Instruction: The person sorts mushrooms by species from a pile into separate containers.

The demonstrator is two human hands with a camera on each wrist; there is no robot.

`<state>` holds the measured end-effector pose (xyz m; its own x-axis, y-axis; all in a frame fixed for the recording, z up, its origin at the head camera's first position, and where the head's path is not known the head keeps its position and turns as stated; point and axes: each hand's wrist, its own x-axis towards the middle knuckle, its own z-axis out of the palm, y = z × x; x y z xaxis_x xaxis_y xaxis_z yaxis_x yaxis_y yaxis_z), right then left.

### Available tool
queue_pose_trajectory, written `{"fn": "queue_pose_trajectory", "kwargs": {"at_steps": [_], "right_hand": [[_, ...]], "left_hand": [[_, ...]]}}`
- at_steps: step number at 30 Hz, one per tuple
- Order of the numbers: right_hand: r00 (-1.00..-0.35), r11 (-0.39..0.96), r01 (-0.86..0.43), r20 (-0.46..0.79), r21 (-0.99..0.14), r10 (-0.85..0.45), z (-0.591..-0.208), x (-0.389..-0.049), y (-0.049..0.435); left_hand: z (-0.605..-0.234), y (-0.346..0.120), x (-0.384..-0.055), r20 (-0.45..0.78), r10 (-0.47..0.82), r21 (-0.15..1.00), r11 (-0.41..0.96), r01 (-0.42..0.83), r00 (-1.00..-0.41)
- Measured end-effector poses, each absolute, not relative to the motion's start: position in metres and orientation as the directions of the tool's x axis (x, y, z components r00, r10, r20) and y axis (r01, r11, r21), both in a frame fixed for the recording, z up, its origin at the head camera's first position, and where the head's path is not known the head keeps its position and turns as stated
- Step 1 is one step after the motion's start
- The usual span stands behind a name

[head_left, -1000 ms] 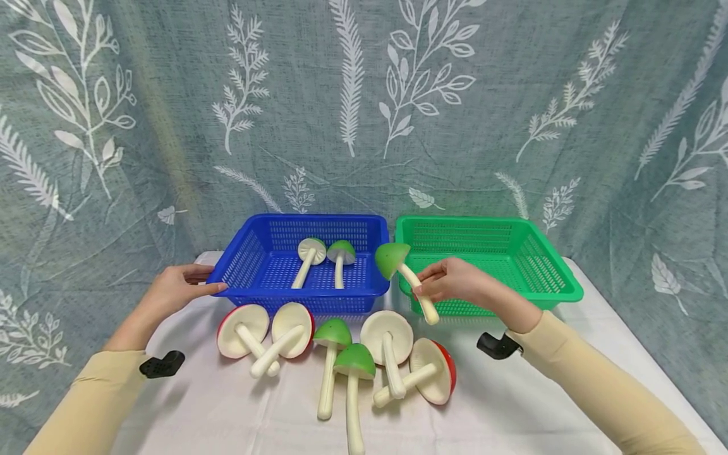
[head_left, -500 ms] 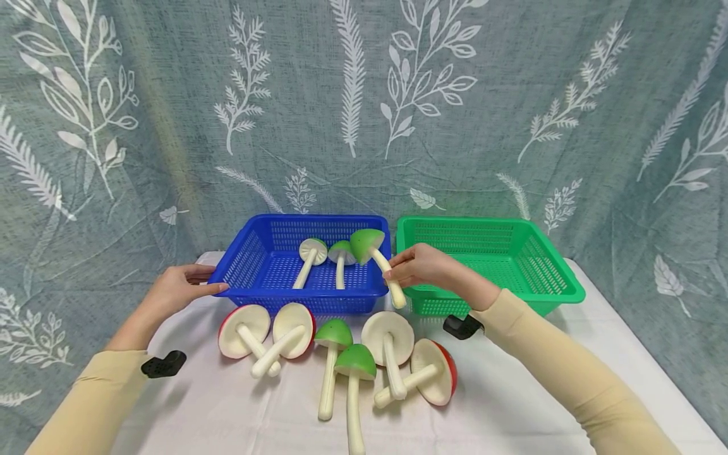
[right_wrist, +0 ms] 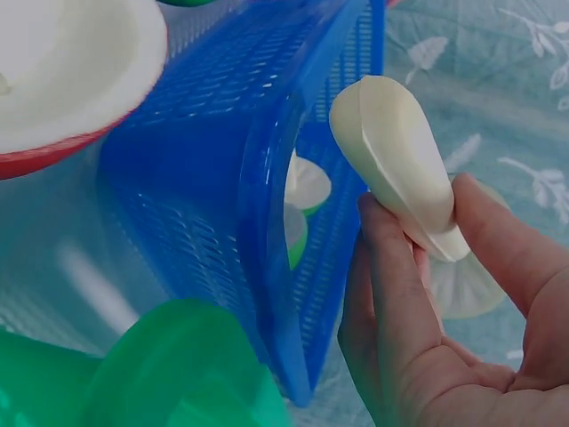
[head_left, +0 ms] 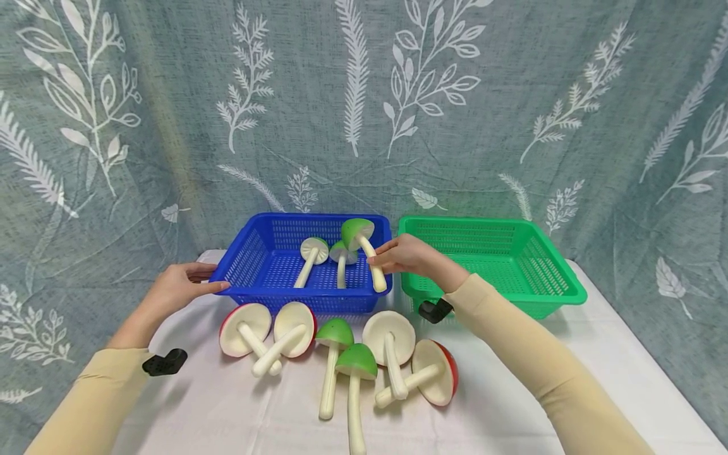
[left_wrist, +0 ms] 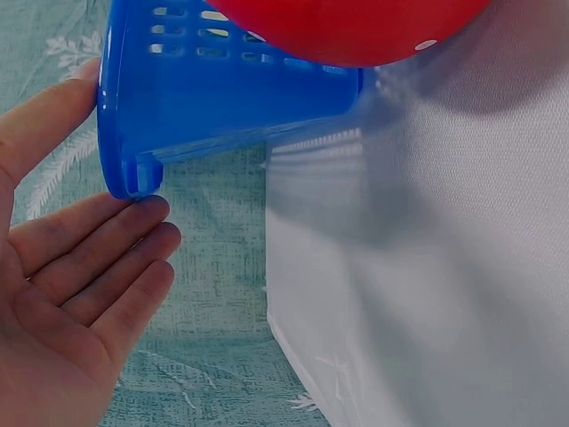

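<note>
My right hand (head_left: 405, 253) pinches the pale stem of a green-capped toy mushroom (head_left: 358, 230) between thumb and fingers, over the right end of the blue basket (head_left: 301, 292). In the right wrist view the stem's rounded end (right_wrist: 391, 133) points toward the camera. Two more green-capped mushrooms lie inside that basket; the nearer one (head_left: 341, 268) is partly overlapped by the held cap. At the basket's front left corner my left hand (head_left: 182, 287) holds the rim, thumb on top. The left wrist view shows its other fingers (left_wrist: 133, 231) fairly straight against the rim's underside.
A green basket (head_left: 495, 294) stands to the right of the blue one. In front, on the white cloth (head_left: 500, 392), lie red-capped mushrooms (head_left: 244, 328) with undersides up and two green-capped ones (head_left: 356, 363). A patterned curtain (head_left: 318, 126) hangs behind.
My right hand has carried the green-capped mushroom left and farther back, from the front of the green basket to over the blue basket. My left hand stays on the rim.
</note>
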<state>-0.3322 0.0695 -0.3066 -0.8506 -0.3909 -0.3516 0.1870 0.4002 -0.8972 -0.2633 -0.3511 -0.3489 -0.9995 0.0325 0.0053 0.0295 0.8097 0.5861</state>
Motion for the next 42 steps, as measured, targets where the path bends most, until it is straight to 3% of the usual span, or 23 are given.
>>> {"fn": "queue_pose_trajectory", "kwargs": {"at_steps": [10,19,26,35,42], "right_hand": [[-0.863,0.361,0.25,-0.376,-0.898,-0.338,-0.312,-0.352,0.054],[-0.905,0.13,0.311,-0.335,-0.942,-0.264,-0.318,-0.361,0.042],[-0.918,0.198,0.274,-0.317,-0.941,-0.237,-0.312,-0.355,0.047],[-0.903,0.248,0.252,-0.319,-0.935,-0.287,-0.306,-0.338,0.056],[-0.897,0.299,0.162,-0.267,-0.94,-0.353,-0.306,-0.32,0.064]], "left_hand": [[-0.35,-0.35,-0.265,0.009,0.034,0.578,0.816,0.032,-0.999],[-0.349,-0.349,-0.266,0.023,0.043,0.573,0.818,0.048,-0.999],[-0.347,-0.349,-0.266,0.013,0.05,0.57,0.82,0.048,-0.999],[-0.348,-0.349,-0.266,0.007,0.041,0.563,0.825,0.038,-0.999],[-0.35,-0.35,-0.263,0.009,0.041,0.579,0.814,0.039,-0.999]]}}
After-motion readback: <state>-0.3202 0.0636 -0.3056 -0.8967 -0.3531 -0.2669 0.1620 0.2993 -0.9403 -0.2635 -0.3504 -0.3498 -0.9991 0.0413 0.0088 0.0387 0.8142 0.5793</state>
